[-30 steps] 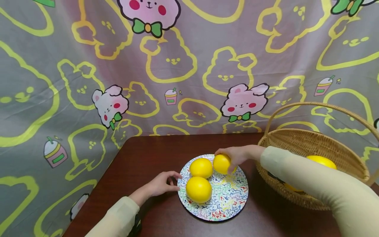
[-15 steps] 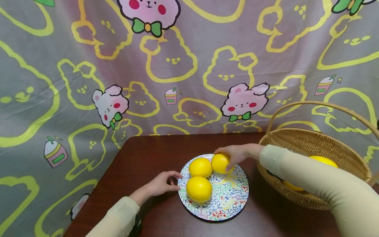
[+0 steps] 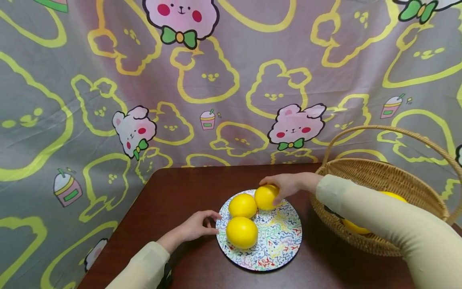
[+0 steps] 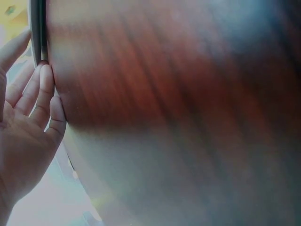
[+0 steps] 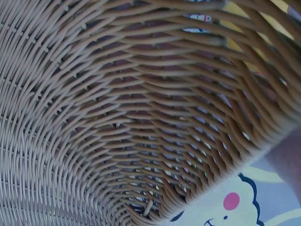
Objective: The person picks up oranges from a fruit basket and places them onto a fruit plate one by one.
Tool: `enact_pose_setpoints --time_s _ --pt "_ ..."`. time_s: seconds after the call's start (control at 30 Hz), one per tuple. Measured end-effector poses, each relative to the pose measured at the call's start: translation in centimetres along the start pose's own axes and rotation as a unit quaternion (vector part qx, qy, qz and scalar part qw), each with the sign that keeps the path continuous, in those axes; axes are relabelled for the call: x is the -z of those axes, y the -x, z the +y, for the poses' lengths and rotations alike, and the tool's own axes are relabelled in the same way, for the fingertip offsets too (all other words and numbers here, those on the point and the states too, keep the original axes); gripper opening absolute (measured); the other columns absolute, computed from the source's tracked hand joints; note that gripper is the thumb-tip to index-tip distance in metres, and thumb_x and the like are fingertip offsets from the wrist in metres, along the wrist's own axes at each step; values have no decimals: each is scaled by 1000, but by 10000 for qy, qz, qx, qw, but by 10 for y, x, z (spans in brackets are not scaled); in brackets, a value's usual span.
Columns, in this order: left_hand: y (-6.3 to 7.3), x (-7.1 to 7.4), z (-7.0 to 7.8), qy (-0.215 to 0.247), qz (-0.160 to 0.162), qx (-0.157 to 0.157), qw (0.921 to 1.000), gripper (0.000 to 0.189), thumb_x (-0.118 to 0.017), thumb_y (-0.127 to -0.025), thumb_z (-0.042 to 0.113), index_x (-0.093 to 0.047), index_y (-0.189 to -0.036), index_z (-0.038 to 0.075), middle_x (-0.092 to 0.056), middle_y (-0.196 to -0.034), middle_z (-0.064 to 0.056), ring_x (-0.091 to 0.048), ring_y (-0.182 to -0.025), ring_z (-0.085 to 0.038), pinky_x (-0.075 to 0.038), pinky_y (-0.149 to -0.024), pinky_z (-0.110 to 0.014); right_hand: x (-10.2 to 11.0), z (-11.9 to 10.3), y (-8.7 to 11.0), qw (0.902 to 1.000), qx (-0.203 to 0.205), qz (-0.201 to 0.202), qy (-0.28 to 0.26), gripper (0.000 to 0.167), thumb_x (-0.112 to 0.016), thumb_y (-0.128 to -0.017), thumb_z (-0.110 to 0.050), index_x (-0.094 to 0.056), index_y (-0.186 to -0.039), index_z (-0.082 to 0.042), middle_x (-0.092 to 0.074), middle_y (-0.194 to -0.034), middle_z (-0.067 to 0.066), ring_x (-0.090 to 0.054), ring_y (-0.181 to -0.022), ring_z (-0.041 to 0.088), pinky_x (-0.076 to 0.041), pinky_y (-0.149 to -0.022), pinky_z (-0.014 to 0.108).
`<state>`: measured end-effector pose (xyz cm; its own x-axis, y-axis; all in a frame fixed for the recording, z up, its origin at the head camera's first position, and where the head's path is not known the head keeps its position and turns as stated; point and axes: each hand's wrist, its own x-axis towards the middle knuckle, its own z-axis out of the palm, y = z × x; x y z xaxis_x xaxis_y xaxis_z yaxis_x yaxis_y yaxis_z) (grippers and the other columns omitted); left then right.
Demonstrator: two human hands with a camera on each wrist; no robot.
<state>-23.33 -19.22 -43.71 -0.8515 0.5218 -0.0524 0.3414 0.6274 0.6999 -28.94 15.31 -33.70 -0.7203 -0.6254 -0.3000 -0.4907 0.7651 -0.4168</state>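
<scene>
In the head view, a round plate (image 3: 278, 241) with a multicoloured squiggle pattern lies on the table. Two smooth yellow oval fruits sit on its left part, a rear one (image 3: 242, 206) and a front one (image 3: 242, 233). My right hand (image 3: 286, 188) grips a third yellow fruit (image 3: 266, 197) from above and behind, over the plate's back edge, right beside the rear one. My left hand (image 3: 197, 224) rests at the plate's left rim, thumb and fingers apart. The left wrist view shows the left hand's fingertips (image 4: 46, 73) against the rim, fingers nearly straight.
A wicker basket (image 3: 390, 170) with a tall handle stands at the right, under my right forearm, with yellow fruits (image 3: 355, 226) inside. Its woven wall (image 5: 117, 103) fills the right wrist view. A cartoon-print cloth (image 3: 231, 92) hangs behind the dark wooden table (image 3: 180, 188).
My right hand has shifted slightly left and back with its fruit, closer to the rear fruit. The left hand has stayed at the rim, and the head view has tilted slightly.
</scene>
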Motion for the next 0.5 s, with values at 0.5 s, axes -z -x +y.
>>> enact_pose_setpoints --time_s 0.5 --pt "-1 -1 -1 20 -25 -2 10000 40 -79 -83 25 -65 -118 11 -61 -99 2 -53 -75 -18 -47 -64 -25 24 1 21 9974 -5 272 -672 74 -79 -82 -17 -39 -144 -10 -51 -132 19 -53 -115 38 -50 -88 39"
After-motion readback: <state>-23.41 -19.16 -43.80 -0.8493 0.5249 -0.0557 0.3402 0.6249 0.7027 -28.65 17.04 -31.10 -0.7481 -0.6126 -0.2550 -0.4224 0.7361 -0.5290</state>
